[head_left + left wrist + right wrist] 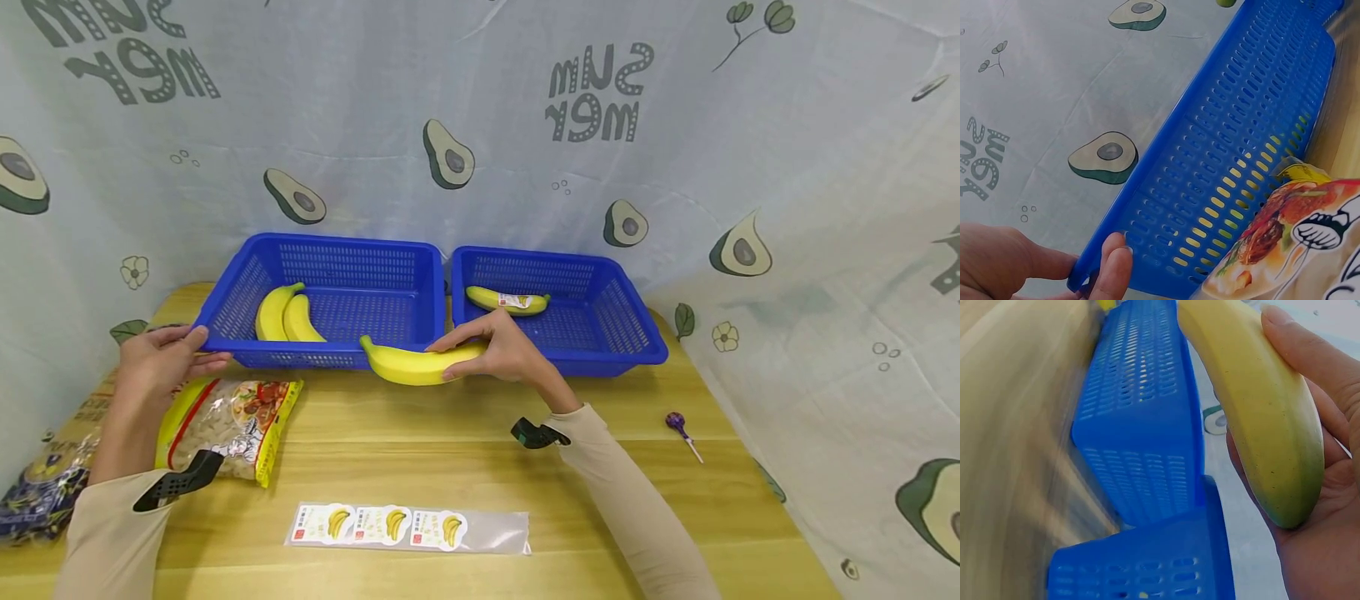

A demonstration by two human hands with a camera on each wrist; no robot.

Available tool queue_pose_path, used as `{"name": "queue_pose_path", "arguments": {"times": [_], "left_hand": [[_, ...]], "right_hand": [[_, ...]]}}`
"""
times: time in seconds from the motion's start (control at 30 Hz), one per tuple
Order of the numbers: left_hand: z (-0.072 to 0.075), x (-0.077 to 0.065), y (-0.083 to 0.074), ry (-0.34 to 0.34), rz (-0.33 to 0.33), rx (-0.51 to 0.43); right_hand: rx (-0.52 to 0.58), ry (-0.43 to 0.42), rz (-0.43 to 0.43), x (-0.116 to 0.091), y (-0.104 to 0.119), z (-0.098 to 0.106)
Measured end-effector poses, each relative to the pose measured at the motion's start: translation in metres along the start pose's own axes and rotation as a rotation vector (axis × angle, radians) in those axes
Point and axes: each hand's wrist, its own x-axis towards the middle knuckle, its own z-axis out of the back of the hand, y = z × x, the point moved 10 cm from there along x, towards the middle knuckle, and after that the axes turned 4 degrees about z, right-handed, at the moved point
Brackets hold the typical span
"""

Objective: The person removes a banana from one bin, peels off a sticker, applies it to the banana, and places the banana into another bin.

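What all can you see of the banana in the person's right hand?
The banana is yellow, curved and smooth-looking, with a green stem and a greenish opposite end. Its peel looks whole; no label shows on the visible sides. It lies roughly level, stem pointing left, by the near rim of the left blue basket; whether they touch is unclear. The right hand grips it toward the stemless end, thumb and fingers on opposite sides.
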Motion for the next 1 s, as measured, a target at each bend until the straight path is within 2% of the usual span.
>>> {"name": "queue_pose_path", "arguments": {"times": [0.23,0.37,0.73,1.0], "left_hand": [[0.0,0.002,0.002,0.029,0.003,-0.109],[-0.001,0.003,0.003,0.055,0.004,-0.161],[-0.002,0.004,0.009,0.089,0.056,-0.248],[-0.002,0.005,0.01,0.093,0.062,-0.254]], "right_hand": [[-0.007,-0.014,-0.007,-0.019,0.001,0.0],[-0.013,-0.001,0.017,-0.027,0.003,-0.003],[0.018,0.017,0.012,-0.052,-0.002,-0.013],[0.009,-0.013,-0.024,-0.069,-0.016,-0.015]]}}
